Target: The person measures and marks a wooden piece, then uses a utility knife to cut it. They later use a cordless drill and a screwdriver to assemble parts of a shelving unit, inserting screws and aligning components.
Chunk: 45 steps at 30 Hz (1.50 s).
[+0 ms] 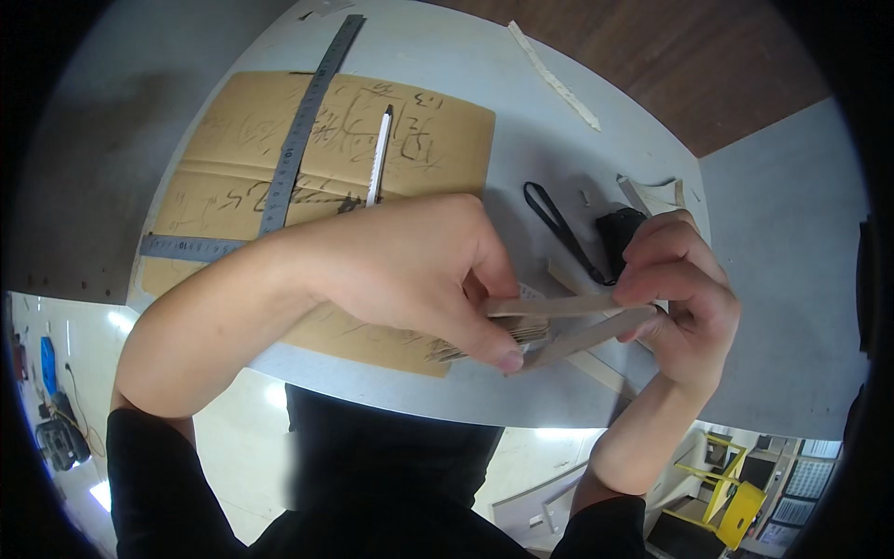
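Note:
My left hand (pixel 419 265) is closed around a small stack of cut cardboard pieces (pixel 526 328), its thumb on the near side. Between my hands run two narrow lengths of cardboard strip (pixel 582 337); whether they are one folded strip or two is hard to tell. The fingertips of my right hand (pixel 684 293) pinch their right ends. Beneath my left forearm lies a large brown cardboard sheet (pixel 233 130) with black handwriting. On it rest a metal L-shaped ruler (pixel 303 140) and a white pen (pixel 379 154) with a black tip.
Beyond my right hand, a black object (pixel 619 228) lies by a black strap loop (pixel 559 224). Cardboard scraps (pixel 652 194) sit near the table's right side, and a pale strip (pixel 554 74) at the back. A brown wooden panel (pixel 643 56) borders the grey table (pixel 447 56).

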Motion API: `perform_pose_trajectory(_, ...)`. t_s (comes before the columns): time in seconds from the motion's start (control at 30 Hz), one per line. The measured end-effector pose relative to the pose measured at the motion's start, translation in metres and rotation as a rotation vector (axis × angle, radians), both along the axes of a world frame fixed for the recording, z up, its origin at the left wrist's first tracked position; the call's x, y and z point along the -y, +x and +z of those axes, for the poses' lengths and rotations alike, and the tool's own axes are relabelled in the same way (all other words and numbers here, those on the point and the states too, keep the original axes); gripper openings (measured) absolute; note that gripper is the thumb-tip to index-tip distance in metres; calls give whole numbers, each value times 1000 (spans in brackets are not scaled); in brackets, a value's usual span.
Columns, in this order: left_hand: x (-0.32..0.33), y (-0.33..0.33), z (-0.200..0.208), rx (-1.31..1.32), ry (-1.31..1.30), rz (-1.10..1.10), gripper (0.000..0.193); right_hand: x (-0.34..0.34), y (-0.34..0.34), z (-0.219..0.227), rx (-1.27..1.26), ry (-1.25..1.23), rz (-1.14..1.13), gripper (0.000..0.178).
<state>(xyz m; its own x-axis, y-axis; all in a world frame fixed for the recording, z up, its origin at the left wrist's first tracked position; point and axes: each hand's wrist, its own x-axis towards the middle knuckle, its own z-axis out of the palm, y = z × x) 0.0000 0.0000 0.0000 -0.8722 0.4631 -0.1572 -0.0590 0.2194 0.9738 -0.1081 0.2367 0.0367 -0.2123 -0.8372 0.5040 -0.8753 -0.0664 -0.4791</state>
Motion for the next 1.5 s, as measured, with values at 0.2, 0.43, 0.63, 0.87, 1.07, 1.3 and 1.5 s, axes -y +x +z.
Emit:
perform_pose_trajectory(0.2, 0, 1, -4, 3, 16, 16, 26, 12, 11, -2, -101, 66, 12, 35)
perform_pose_trajectory(0.43, -2, 1, -1, -6, -17, -3, 32, 28, 15, -19, -113, 49, 111, 33)
perform_pose_trajectory(0.63, -6, 0, -6, 4, 142, 5, 30, 28, 15, -18, -8, 63, 135, 34)
perform_pose_trajectory(0.87, -5, 4, -6, -5, 191, 37, 28, 35, 21, -25, -53, 29, 102, 24)
perform_pose_trajectory(1.07, -12, 3, 4, 48, 403, 209, 30, 37, 30, -20, 71, -55, -187, 33)
perform_pose_trajectory(1.3, -16, 5, 2, -131, 338, 244, 23, 36, 27, -23, -206, -121, -277, 29)
perform_pose_trajectory(1.5, -10, 4, 1, -26, 319, 215, 22, 40, 24, -29, -130, -176, -192, 24)
